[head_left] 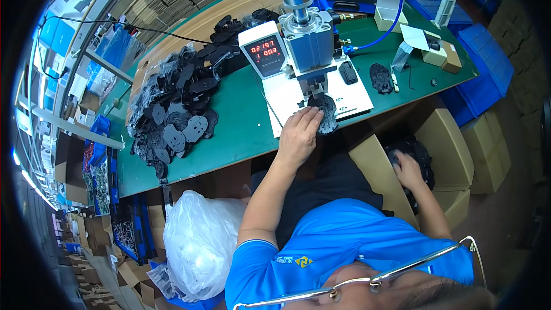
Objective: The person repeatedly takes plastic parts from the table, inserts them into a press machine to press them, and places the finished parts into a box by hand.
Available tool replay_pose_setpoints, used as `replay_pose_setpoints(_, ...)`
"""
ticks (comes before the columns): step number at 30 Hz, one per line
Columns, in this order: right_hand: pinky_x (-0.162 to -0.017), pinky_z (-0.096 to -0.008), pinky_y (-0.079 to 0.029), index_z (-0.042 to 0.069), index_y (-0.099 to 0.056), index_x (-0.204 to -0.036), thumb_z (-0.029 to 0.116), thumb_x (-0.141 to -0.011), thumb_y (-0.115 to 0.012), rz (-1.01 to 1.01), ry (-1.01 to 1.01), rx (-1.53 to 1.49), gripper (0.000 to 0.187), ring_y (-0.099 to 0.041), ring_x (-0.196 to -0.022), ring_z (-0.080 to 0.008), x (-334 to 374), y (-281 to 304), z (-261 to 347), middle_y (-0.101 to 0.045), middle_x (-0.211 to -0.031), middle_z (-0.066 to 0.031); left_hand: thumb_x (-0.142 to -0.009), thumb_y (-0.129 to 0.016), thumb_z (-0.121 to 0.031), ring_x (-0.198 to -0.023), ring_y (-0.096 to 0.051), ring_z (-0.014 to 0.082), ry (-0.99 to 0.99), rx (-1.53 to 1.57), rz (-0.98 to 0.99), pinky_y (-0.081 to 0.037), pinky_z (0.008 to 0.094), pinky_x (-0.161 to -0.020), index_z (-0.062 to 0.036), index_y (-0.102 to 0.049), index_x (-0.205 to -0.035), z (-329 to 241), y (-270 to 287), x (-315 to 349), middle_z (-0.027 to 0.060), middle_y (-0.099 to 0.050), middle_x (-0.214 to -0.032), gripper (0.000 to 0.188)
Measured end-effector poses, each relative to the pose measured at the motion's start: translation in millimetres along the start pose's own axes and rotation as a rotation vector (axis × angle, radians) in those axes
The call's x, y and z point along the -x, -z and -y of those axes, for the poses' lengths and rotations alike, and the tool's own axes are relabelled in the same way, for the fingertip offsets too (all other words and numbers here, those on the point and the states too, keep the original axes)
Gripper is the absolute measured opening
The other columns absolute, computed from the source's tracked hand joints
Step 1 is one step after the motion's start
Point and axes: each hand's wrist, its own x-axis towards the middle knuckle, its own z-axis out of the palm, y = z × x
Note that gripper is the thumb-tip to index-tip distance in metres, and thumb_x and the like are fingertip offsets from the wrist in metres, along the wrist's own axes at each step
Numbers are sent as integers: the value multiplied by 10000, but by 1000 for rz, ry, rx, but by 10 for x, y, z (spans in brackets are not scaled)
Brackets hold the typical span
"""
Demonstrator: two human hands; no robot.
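My left hand [299, 136] is at the front of the bench press [310, 46], its fingers together on the left edge of a black, foot-shaped plastic part [328, 116]. That part lies on the white press base [357, 99], partly beneath the press tool [313, 85], and juts over the base's front edge. My right hand [407, 170] reaches into an open cardboard box [376, 166] at the right, over black plastic parts [422, 158]. Its fingers look stretched out and apart; their tips are small against the dark parts.
A large heap of black and grey plastic parts [175, 106] covers the left of the green table [244, 117]. A counter box with red digits [267, 54] stands beside the press. Another black part [381, 78] and small cartons [434, 54] lie right. A full white bag [201, 244] stands below.
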Motion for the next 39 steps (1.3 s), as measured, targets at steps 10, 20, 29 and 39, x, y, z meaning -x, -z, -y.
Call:
replay_pose_setpoints(10,-1064,-515,-565,60,-746,-1420,63,-901,-847,-385,786,-253,529,-701,-1236,-419,-1144,600,2077,-735,-1268,-175,-833,-723,92,-1335,-750,365,39,-10,13,-590,504,-1135,-45,-793,-1373,-32,24,-4,135,-811,-1395,561)
replay_pose_setpoints(20,-1093,-520,-496,99,-793,-1379,44,-805,-845,-450,859,-215,579,-659,-1237,-386,-1374,216,2167,-694,-1285,-151,-830,-749,22,-1461,-666,398,36,1,75,-520,563,-1222,-30,-706,-1502,-93,86,120,191,-702,-1571,675)
replay_pose_setpoints(29,-1071,-514,-474,95,-795,-1352,68,-771,-847,-506,839,-234,584,-657,-1189,-367,-1422,154,2186,-674,-1248,-140,-805,-800,-30,-1479,-611,486,292,-192,-87,-463,600,-1280,0,-676,-1511,827,718,567,249,-697,-1526,718)
replay_pose_setpoints(39,-1079,-519,-480,100,-808,-1327,119,-774,-865,-546,830,-246,557,-664,-1191,-381,-1417,131,2197,-682,-1236,-151,-790,-904,-281,-1748,-286,521,1043,-827,296,-221,738,-1400,-63,-636,-1637,2167,1950,1189,222,-407,-1858,914)
